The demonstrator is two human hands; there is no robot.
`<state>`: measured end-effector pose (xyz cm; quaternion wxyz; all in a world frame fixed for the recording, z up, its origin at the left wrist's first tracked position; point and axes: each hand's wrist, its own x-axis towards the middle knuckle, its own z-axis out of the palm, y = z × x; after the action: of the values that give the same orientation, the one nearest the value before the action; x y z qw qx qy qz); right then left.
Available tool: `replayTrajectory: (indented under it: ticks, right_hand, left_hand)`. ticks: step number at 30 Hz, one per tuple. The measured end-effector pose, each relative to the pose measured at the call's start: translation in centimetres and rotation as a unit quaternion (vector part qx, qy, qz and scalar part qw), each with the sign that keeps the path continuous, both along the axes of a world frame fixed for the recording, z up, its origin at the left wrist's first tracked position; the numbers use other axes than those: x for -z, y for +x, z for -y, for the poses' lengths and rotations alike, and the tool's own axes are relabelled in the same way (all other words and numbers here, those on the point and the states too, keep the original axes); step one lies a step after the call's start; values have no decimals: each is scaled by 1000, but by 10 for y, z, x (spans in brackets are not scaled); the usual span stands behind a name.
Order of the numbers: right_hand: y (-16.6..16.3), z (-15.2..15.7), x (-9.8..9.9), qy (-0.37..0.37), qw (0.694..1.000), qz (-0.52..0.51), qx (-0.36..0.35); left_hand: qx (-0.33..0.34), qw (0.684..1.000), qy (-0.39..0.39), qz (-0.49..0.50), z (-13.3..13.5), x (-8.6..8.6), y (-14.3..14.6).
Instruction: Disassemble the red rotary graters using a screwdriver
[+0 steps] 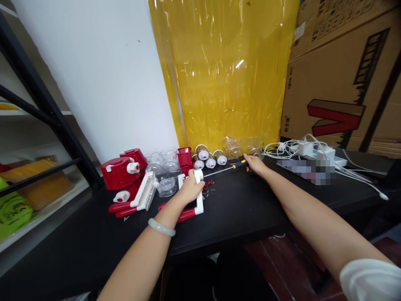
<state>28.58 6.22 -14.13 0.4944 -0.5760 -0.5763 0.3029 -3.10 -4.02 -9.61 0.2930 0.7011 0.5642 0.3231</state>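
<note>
The front edge of the black table [244,213] is bare all the way along, so a hand can slide in there. The middle is bare too. At the back left corner, red pots [117,172] and clear cups [163,161] stand packed close. Little rollers [208,158] line the back edge, right by the yellow sheet [225,75]. White cables [308,148] fill the back right corner. Tiny red bits [209,183] lie just beside the white frame [199,208] that the left hand [189,190] grips.

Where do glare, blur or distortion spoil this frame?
Head view: glare streaks on the yellow plastic sheet; a pixelated patch hides something on the table; wide-angle bending skews the shelf frame; left hand, gripping a white handle, and right hand look sharp.
</note>
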Motion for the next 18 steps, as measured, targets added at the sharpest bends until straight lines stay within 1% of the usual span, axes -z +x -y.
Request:
replayTrajectory:
  ticks: [2,4,7,14,18]
  right_hand:
    - [2,-1,2,11,1000,-12,5]
    - [0,-2,3,25,997,-75,-8]
    - [-4,-1,1,36,984,-171,-43]
    - [-9,8,-9,18,954,-281,-104]
    - [-6,14,-14,2,935,-329,-131]
  left_hand:
    - [4,1000,1,2,0,1,0]
    - [8,1000,-1,9,0,1,-1]
    - [10,1000,-10,23,0,1,-1]
    - [-5,1000,5,13,-2,0,-2]
    - [2,999,-1,40,-3,1,-3]
